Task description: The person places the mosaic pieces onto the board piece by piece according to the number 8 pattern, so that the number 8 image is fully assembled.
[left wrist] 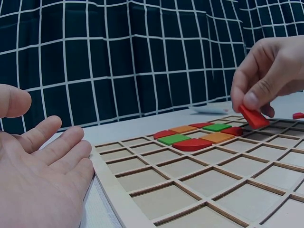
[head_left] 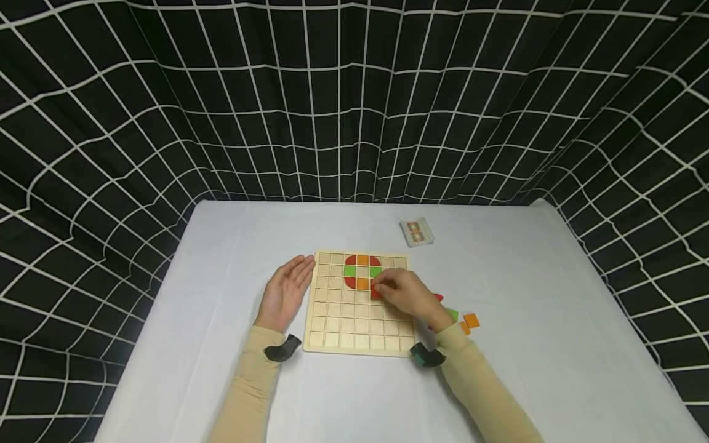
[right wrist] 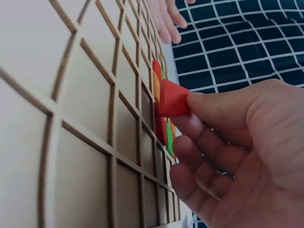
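While the right hand (head_left: pixel 407 293) pinches the red tile (right wrist: pixel 173 98) between thumb and fingers over the board (head_left: pixel 348 309), the left hand (head_left: pixel 284 298) lies beside the board's left edge, fingers relaxed | tile: likely light, stiff, smooth-faced | best hold: opposite edges, underside free
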A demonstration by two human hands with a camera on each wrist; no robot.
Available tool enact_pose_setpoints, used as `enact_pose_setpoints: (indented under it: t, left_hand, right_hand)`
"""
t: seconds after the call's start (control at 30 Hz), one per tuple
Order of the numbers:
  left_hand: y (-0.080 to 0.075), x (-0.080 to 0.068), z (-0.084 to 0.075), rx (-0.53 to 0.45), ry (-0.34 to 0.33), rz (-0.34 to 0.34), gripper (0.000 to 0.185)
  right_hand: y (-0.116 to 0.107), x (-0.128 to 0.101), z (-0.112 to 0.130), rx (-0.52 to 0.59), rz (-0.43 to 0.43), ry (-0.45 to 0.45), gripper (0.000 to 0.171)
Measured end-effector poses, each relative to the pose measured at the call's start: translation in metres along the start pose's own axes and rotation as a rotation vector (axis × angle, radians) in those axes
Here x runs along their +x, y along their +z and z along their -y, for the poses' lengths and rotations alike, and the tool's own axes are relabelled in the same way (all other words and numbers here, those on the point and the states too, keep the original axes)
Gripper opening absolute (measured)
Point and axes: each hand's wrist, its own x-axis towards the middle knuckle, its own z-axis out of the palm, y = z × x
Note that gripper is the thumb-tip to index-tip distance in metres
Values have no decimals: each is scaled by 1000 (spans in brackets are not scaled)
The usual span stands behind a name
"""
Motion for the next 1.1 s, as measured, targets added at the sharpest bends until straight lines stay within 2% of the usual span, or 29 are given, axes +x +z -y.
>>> enact_pose_setpoints:
  t: [0.23, 0.67, 0.97, 1.1]
  left_hand:
    - [0, 0, 0, 15, 3, 2, 52]
    - [3, -1, 0, 27, 3, -5, 53]
    - [3, -1, 0, 15, 3, -8, 52]
    - [2, -1, 0, 8, 0, -4, 52]
  right_hand:
    - [6, -1, -1, -44, 44, 39, 11]
    - [10, -2, 1, -86, 48, 42, 6]
    - [12, -2, 0, -86, 37, 25, 17]
    - [9, -5, -2, -39, 33, 16, 24]
